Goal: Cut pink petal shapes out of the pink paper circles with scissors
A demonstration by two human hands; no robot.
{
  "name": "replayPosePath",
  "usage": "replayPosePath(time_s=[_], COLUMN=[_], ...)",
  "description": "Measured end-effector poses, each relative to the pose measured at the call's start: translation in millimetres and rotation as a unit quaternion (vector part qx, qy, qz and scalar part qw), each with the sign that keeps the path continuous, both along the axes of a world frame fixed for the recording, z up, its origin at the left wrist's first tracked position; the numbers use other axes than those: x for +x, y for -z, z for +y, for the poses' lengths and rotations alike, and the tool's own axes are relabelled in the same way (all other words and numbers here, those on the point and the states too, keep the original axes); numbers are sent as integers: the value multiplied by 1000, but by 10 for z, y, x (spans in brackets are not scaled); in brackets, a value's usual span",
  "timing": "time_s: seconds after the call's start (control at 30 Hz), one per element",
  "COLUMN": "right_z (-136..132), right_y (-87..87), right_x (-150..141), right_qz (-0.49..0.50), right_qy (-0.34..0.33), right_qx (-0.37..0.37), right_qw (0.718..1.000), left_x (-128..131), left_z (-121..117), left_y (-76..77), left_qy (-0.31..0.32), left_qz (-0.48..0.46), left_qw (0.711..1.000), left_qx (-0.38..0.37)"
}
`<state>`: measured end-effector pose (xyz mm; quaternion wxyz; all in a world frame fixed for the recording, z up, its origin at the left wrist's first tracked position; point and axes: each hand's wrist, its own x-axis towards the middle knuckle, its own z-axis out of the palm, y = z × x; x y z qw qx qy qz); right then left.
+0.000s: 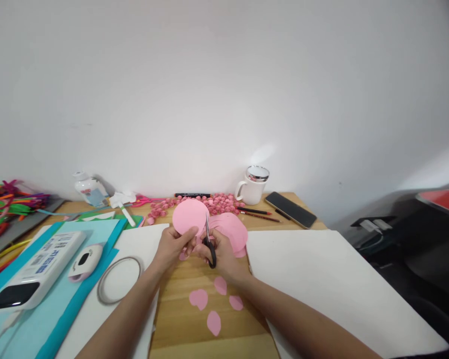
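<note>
My left hand (177,245) pinches a round pink paper disc (189,216) by its lower edge, holding it up above the table. In my right hand (220,252) is a pair of scissors (211,244) with black handles. The blades point upward at the right edge of the disc; whether they touch the paper I cannot tell. Behind my right hand lies a stack of pink paper circles (235,230). Several small cut pink petal shapes, one of them a pink paper petal (214,323), lie on the wood below my hands.
Pink rolled paper pieces (224,203) spread along the back, beside a white mug (252,187), pencils (260,218) and a phone (291,209). White boards (322,279) flank the wooden table (183,299). On the left are a tape roll (102,289), a power bank (41,267) and a bottle (90,189).
</note>
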<state>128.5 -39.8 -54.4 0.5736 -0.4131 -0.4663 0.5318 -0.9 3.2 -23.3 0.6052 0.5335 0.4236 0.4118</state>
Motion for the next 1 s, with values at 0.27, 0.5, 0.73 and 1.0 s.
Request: replayPosePath(time_s=[0.27, 0.5, 0.73, 1.0], right_z=[-11, -17, 5, 8], right_y=[-144, -154, -44, -19], right_x=[20, 8, 24, 33], right_qz=[9, 16, 26, 30], right_qy=[7, 12, 4, -4], right_qx=[12, 1, 5, -7], right_qw=[1000, 1000, 1000, 1000], left_x=[-10, 3, -8, -9], left_z=[-6, -16, -5, -4], left_y=[20, -59, -27, -41], left_qy=[-20, -25, -33, -12], left_qz=[33, 30, 22, -26], left_qw=[999, 999, 999, 1000], left_qx=[-18, -1, 3, -3])
